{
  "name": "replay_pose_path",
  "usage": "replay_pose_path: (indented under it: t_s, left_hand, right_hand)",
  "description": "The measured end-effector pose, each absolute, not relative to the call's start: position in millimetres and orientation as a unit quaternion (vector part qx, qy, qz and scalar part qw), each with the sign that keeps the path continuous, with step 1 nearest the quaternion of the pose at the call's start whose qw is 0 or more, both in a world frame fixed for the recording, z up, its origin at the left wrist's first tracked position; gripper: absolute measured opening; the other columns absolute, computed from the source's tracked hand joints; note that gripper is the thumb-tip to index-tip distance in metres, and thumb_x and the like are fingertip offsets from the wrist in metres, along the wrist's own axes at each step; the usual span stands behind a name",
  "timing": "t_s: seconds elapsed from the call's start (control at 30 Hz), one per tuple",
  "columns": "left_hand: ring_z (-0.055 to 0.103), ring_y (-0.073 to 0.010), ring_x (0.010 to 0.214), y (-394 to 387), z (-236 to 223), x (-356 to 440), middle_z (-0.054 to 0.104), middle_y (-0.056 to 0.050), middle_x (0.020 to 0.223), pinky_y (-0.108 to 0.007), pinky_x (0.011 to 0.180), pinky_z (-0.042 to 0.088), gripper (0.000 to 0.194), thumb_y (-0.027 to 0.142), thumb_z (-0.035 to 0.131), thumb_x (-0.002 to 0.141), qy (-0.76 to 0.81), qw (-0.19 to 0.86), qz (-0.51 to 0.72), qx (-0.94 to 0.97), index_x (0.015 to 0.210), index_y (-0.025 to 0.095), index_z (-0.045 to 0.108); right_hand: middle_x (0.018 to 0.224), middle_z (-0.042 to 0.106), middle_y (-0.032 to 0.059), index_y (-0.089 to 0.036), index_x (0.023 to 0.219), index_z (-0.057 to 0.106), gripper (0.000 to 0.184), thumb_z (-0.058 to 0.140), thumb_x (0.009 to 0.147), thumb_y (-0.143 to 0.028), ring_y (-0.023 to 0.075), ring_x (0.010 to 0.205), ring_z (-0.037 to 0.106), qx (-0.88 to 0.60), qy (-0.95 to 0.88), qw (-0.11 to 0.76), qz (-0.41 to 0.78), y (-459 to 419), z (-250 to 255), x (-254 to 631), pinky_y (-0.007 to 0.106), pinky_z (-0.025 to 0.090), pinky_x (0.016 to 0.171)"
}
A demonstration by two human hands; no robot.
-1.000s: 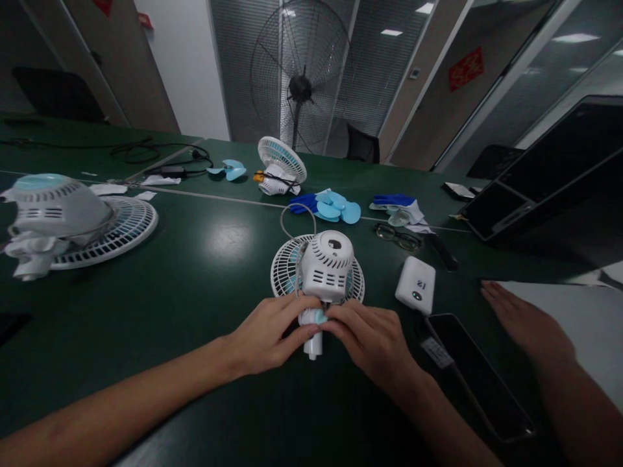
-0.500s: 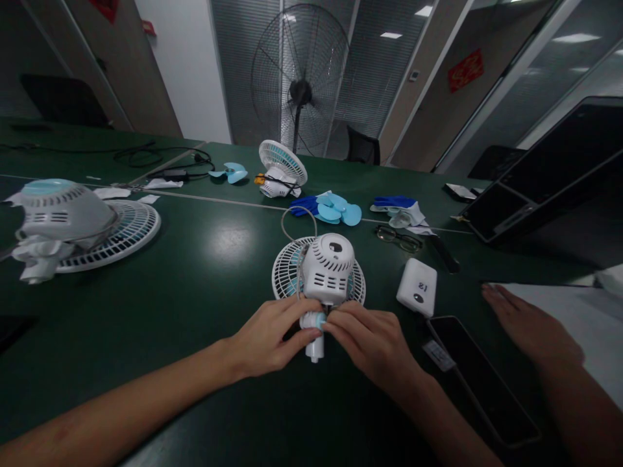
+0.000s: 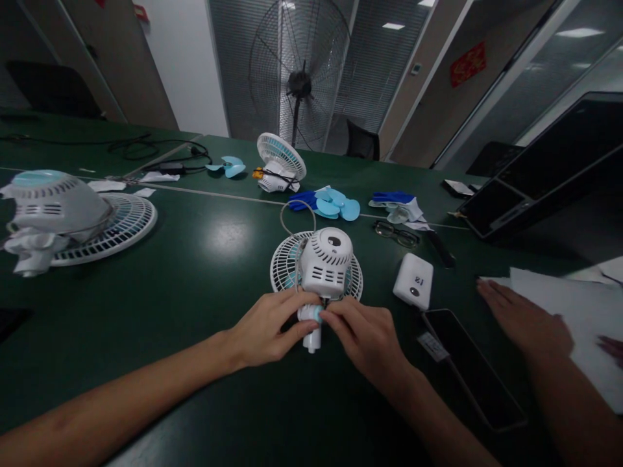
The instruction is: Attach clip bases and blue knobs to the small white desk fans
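A small white desk fan (image 3: 325,263) lies grille-down on the green table (image 3: 195,285), its motor housing facing up. Below the housing sticks out the fan's white neck (image 3: 311,324) with a light-blue knob. My left hand (image 3: 265,327) grips that neck from the left, fingers curled round it. My right hand (image 3: 365,334) pinches the blue knob from the right. Both hands touch each other over the neck.
Another person's hand (image 3: 523,318) rests flat at the right by white paper (image 3: 569,311). A black phone (image 3: 467,366), a white box (image 3: 413,280), glasses (image 3: 396,233), blue blades (image 3: 335,204), two more small fans (image 3: 63,217) (image 3: 280,162) and a laptop (image 3: 540,175) sit around.
My hands stay on the fan's neck with only small finger shifts. The view has tipped slightly. More white paper and a fingertip have appeared at the right edge.
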State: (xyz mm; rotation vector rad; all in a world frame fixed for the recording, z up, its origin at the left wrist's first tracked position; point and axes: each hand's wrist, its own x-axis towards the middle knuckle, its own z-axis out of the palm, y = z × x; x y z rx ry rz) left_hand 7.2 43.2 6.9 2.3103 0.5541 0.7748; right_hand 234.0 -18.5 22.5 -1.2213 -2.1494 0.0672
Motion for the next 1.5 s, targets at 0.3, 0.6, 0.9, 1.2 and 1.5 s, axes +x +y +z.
replay_pose_path:
  t_s: [0.3, 0.6, 0.9, 1.2, 1.5]
  left_hand:
    - [0.064, -0.0175, 0.085, 43.0, 8.5, 7.9, 0.066, -0.005, 0.105, -0.030, 0.076, 0.051, 0.027, 0.038, 0.052, 0.107, 0.211, 0.330, 0.290, 0.873, 0.128, 0.022, 0.058]
    - [0.065, -0.0209, 0.094, 43.6, 3.6, 7.8, 0.068, -0.007, 0.111, -0.036, 0.083, 0.053, 0.028, 0.038, 0.053, 0.107, 0.214, 0.313, 0.287, 0.880, 0.130, 0.023, 0.058]
    - [0.065, -0.0191, 0.090, 44.2, 5.1, 7.8, 0.067, -0.006, 0.112, -0.034, 0.079, 0.053, 0.030, 0.037, 0.054, 0.107, 0.205, 0.317, 0.292, 0.879, 0.134, 0.024, 0.055]
    - [0.066, -0.0203, 0.092, 42.3, 4.6, 8.5, 0.068, -0.006, 0.111, -0.034, 0.079, 0.053, 0.029, 0.037, 0.055, 0.107, 0.220, 0.299, 0.280, 0.885, 0.133, 0.024, 0.055]
    - [0.066, -0.0211, 0.096, 43.2, 5.5, 8.9, 0.068, -0.006, 0.115, -0.036, 0.083, 0.055, 0.031, 0.038, 0.054, 0.107, 0.216, 0.292, 0.280, 0.889, 0.135, 0.024, 0.054]
  right_hand:
    - [0.102, 0.075, 0.0042, -0.022, 0.124, 0.062, 0.021, 0.061, 0.103, -0.026, 0.0144, 0.076, 0.069, -0.448, -0.834, 0.314, 0.066, -23.9, 28.0, 244.5, 0.026, 0.046, 0.063]
    - [0.057, 0.054, -0.0055, -0.021, 0.071, 0.054, 0.037, 0.054, 0.106, -0.034, 0.0096, 0.049, 0.052, -0.550, -0.695, 0.410, 0.216, -24.4, 13.4, 217.9, 0.024, 0.039, 0.050]
    - [0.103, 0.073, 0.0052, -0.021, 0.121, 0.065, 0.019, 0.064, 0.102, -0.026, 0.0166, 0.084, 0.071, -0.420, -0.829, 0.356, 0.095, -20.9, 17.0, 244.2, 0.027, 0.048, 0.066]
    - [0.061, 0.056, -0.0048, -0.020, 0.075, 0.058, 0.030, 0.059, 0.103, -0.029, 0.0088, 0.049, 0.052, -0.541, -0.690, 0.449, 0.173, -26.6, 8.3, 216.0, 0.022, 0.039, 0.049]
    - [0.067, 0.059, -0.0029, -0.019, 0.078, 0.060, 0.029, 0.059, 0.104, -0.030, 0.0102, 0.056, 0.055, -0.512, -0.742, 0.425, 0.086, -20.4, 9.0, 221.7, 0.024, 0.040, 0.054]
